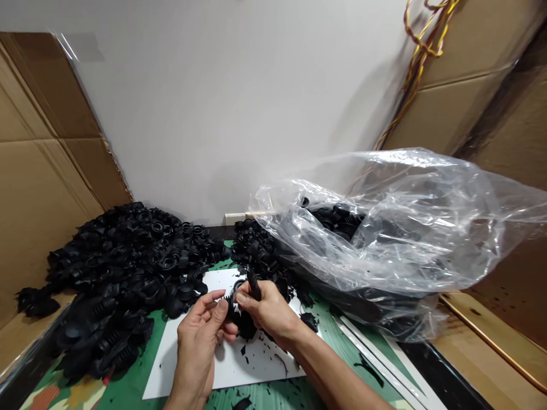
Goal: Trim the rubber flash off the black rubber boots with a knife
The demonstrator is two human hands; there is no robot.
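My left hand (200, 333) is closed on a black ribbed rubber part (231, 308), pinching it between thumb and fingers. In my right hand (276, 313) is a slim black-handled tool (253, 283), its handle slanting up past the index finger. Its working end is hidden behind the fingers, so I cannot tell its exact kind. Both hands meet above a white sheet (171, 364) strewn with small black scraps. Another dark piece of rubber shows just below the fingertips; whether it is joined to the held part, I cannot tell.
A large heap of black ribbed rubber parts (141, 250) spreads to the left. At the right, a clear plastic bag (405, 245) holds more of them. White strips (380, 359) lie on the green tabletop (273, 397). Cardboard (47, 148) stands at both sides, with twisted wires (416, 68) hanging upper right.
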